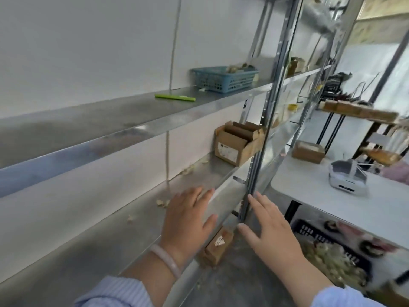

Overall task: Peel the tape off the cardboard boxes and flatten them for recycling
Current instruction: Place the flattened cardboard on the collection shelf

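left hand (188, 220) grip apart | right hand (270, 231) grip apart | cardboard box (247, 147) white label (228, 152) blurred, unreadable

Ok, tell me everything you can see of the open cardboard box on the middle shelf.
The cardboard box is brown, its top flaps open, with more folded cardboard standing inside. A white label with print too blurred to read is on the face nearest the camera. The box sits upright on the metal shelf, at its right end, close by the upright post. The left hand and right hand are lower down, both apart from it.
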Tool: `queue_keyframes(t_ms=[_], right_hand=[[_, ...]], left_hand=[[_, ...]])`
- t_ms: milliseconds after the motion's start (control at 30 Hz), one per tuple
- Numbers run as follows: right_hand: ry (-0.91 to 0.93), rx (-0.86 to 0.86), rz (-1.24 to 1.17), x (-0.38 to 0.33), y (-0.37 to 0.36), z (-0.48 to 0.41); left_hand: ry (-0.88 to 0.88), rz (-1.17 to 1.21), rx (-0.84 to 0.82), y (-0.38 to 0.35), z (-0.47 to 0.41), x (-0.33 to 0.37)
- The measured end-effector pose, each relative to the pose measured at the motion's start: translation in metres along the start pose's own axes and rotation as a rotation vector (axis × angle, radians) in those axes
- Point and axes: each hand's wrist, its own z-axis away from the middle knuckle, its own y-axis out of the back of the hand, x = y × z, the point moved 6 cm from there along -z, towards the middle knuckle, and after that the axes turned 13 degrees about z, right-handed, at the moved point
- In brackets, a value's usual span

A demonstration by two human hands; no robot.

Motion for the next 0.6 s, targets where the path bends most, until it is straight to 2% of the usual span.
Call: queue_keyframes(t_ms=[333,600], right_hand=[[-0.181,-0.1,-0.061,0.12,-0.065,-0.102],[-0.178,-0.144,-0.089,0.175,-0.092,-0.242]], left_hand=[[0.058,0.066,-0.121,-0.141,-0.13,-0.035],[0.112,0.117,-0.186,-0.232,-0.263,-0.089]])
